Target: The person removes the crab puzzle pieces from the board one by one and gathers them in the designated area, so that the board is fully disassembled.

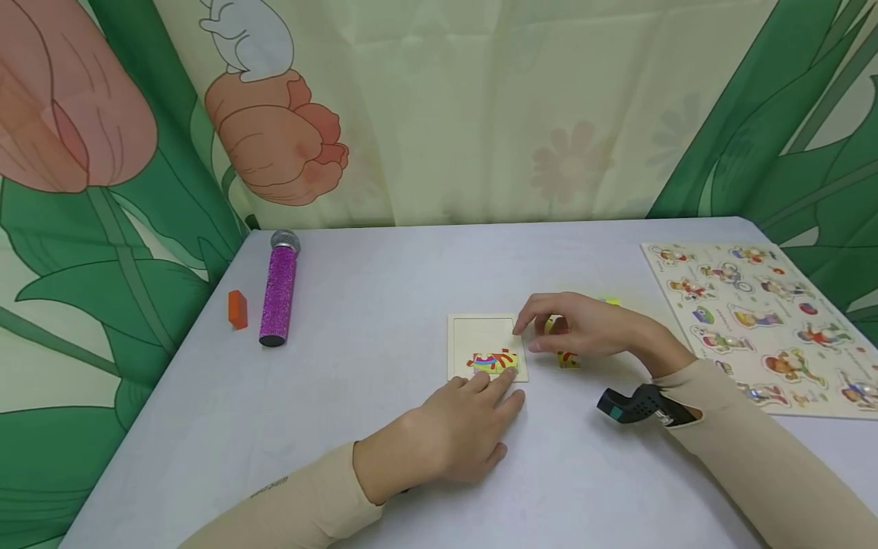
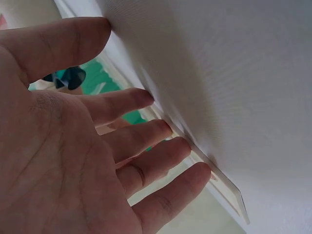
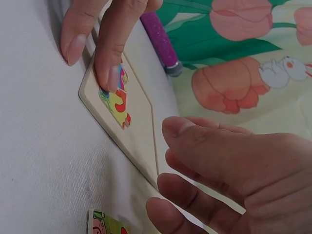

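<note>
A small pale wooden puzzle tray (image 1: 480, 332) lies flat on the table, with colourful joined puzzle pieces (image 1: 495, 361) along its near side. My left hand (image 1: 461, 433) reaches in from the near side, palm down, fingers spread and a fingertip resting on those pieces. Over the tray's right edge hovers my right hand (image 1: 593, 326), thumb and fingers loosely bent and apart, nothing between them in the right wrist view. Below it sits a loose puzzle piece (image 3: 105, 223), partly out of frame; in the head view the hand covers part of the loose pieces (image 1: 568, 360).
A board of cartoon figures (image 1: 744, 313) lies at the table's right. Towards the left edge are a glittery purple microphone (image 1: 278, 293) and an orange block (image 1: 237, 309). A printed curtain (image 1: 466, 114) hangs behind the table. A black strap device (image 1: 638, 404) is on the right wrist.
</note>
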Demonstrator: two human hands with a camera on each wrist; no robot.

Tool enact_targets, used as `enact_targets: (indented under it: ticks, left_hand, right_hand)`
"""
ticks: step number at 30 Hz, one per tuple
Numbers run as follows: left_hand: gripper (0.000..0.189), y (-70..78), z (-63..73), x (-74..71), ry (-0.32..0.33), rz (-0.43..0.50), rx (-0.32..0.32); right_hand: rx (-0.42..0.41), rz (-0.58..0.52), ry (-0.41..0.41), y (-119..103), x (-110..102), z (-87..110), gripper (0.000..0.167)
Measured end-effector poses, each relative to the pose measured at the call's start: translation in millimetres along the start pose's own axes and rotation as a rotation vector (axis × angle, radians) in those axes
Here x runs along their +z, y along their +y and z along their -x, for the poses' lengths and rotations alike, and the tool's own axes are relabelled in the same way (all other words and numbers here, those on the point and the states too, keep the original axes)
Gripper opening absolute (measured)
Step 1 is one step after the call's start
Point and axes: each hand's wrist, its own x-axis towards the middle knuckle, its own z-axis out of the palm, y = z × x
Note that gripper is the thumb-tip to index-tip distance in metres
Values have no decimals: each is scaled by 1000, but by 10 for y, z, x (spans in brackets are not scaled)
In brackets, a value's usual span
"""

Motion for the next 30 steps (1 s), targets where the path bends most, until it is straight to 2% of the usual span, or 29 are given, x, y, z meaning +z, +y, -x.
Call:
enact_targets:
  ticks: [10, 30]
  left_hand:
    - [69, 14, -4, -13, -28, -16, -3]
    - [70, 22, 9, -9, -25, -35, -7]
  right_hand:
    - [-25, -5, -30, -26, 23, -77, 20]
    - [-49, -12, -95, -124, 66, -312, 21]
